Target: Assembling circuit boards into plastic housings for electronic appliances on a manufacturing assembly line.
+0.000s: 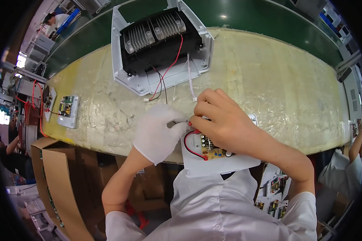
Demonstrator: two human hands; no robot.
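Gloved left hand (157,131) and bare right hand (223,122) pinch a small red piece (190,123) (probably to steady it) near the white panel (233,164)

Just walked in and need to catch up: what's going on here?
Someone's white-gloved left hand and bare right hand meet by a red lead on a circuit board, which sits on a white panel at the near edge of the bench; their grip is hidden. Beyond, an open white housing holds finned heatsinks, wires trailing out.
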